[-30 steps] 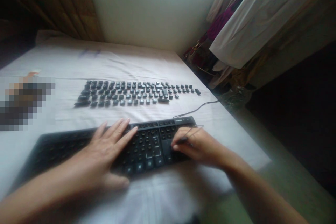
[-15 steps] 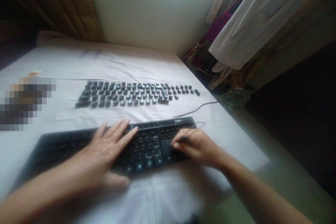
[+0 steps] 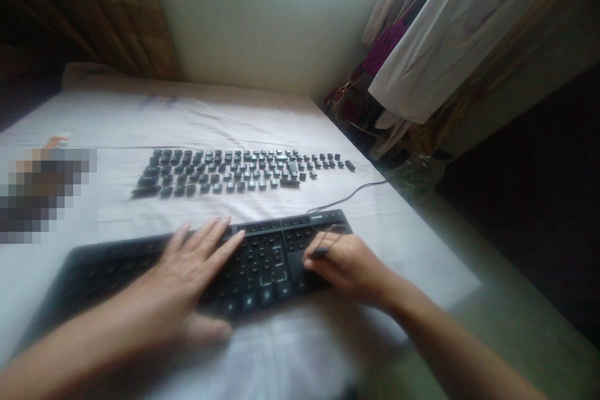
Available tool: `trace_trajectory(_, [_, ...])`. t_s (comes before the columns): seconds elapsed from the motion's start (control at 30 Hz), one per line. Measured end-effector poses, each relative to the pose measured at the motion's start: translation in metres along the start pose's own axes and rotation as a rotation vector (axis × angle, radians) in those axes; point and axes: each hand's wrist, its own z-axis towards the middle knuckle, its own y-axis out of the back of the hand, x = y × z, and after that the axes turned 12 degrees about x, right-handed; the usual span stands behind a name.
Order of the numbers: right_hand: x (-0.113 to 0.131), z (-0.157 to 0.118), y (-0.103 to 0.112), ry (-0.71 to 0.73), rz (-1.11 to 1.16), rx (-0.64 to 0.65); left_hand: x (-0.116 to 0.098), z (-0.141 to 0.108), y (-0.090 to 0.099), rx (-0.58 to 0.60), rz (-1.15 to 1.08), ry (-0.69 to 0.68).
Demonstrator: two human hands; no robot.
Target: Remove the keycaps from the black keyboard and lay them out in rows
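A black keyboard (image 3: 260, 262) lies across the near part of the white-sheeted surface, with most of its keycaps off and a few still on along its near edge. My left hand (image 3: 192, 269) rests on its middle with the fingers spread, holding nothing. Over the keyboard's right part, my right hand (image 3: 342, 262) is closed in a pinch on a small dark tool (image 3: 321, 252) with thin wire loops at its upper end. Whatever the tool's lower end touches is hidden by the fingers. Behind the keyboard, loose black keycaps (image 3: 227, 186) stand in several rows.
The keyboard's cable (image 3: 349, 196) runs to the right edge of the sheet (image 3: 412, 231). A pixelated patch covers something at the far left. Curtains, a wall and hanging cloths (image 3: 422, 75) stand behind, with a clear plastic bag (image 3: 415, 175) beyond the right edge.
My right hand has turned slightly, and the wire loops of the tool have swung left. My left hand stays on the keyboard. The camera view has shifted a little.
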Motion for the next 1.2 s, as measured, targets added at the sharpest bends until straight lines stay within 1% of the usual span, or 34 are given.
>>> trace_trajectory(0.13, [-0.002,-0.008,-0.004,-0.070,0.097,-0.098,0.002,-0.001,-0.001,-0.024,-0.005,-0.012])
trace_trajectory(0.23, [-0.003,-0.010,-0.009,-0.017,0.109,-0.147,0.003,-0.001,-0.003,-0.035,-0.002,-0.022])
trace_trajectory(0.37, [-0.006,-0.010,-0.015,0.077,0.090,-0.243,0.003,0.001,-0.003,-0.017,0.003,-0.010])
trace_trajectory(0.47, [-0.006,-0.010,-0.017,0.087,0.098,-0.283,0.002,0.001,-0.002,-0.007,0.005,-0.003])
trace_trajectory(0.57, [-0.007,-0.010,-0.018,0.073,0.128,-0.290,0.001,0.001,-0.002,-0.016,-0.003,-0.011])
trace_trajectory(0.6, [-0.006,-0.011,-0.018,0.064,0.146,-0.291,0.001,0.001,-0.002,-0.015,-0.003,-0.012])
trace_trajectory(0.67, [-0.006,-0.013,-0.017,0.001,0.217,-0.324,0.002,0.001,-0.003,0.003,0.001,-0.008])
trace_trajectory(0.8, [-0.004,-0.018,-0.017,-0.183,0.409,-0.462,0.001,0.000,-0.001,0.047,0.025,0.010])
trace_trajectory(0.9, [-0.003,-0.017,-0.015,-0.220,0.472,-0.472,0.001,0.000,0.002,0.066,0.048,0.010])
trace_trajectory(0.97, [-0.001,-0.015,-0.011,-0.229,0.453,-0.471,0.001,0.000,0.004,0.066,0.053,-0.004])
trace_trajectory(1.07, [0.003,-0.008,-0.004,-0.186,0.360,-0.467,-0.002,0.000,0.007,0.025,0.042,-0.070])
trace_trajectory(1.13, [0.008,-0.001,0.000,-0.125,0.309,-0.457,-0.009,0.001,0.012,-0.056,0.019,-0.136])
trace_trajectory(1.2, [0.014,0.007,0.002,-0.071,0.284,-0.449,-0.020,0.005,0.018,-0.169,-0.034,-0.193])
